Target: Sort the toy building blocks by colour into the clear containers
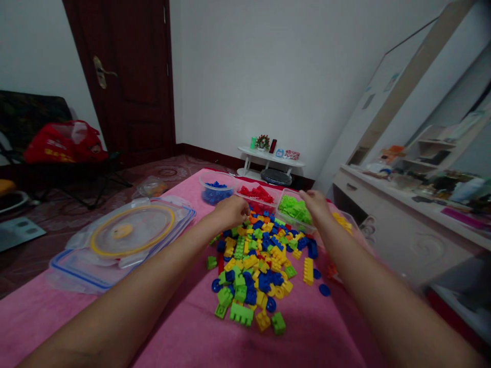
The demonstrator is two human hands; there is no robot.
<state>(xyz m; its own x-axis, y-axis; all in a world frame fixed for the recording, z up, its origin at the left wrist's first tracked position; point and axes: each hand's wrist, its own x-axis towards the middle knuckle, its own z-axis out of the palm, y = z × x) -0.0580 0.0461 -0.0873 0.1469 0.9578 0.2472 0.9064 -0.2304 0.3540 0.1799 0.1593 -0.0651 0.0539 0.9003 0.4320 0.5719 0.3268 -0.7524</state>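
Note:
A loose heap of toy building blocks [251, 263] in yellow, green, blue, orange and red lies in front of me. My left hand [232, 211] is at the heap's far left part, fingers curled together; whatever they pinch is too small to make out. Over the right rim of a clear box of green blocks [294, 208] is my right hand [315, 202]. Its fingers are blurred and partly hidden, so their grip is unclear. Beyond the heap stand a round tub of blue blocks [215, 193] and a box of red blocks [259, 196]. Yellow blocks [342, 222] sit in a container behind my right forearm.
Clear lids [132, 231] with blue and yellow seals are stacked at the left of the pink cloth [176, 327]. Orange pieces [334, 273] lie beside my right forearm. A white dresser [402, 220] stands right, a low white table [270, 157] by the wall.

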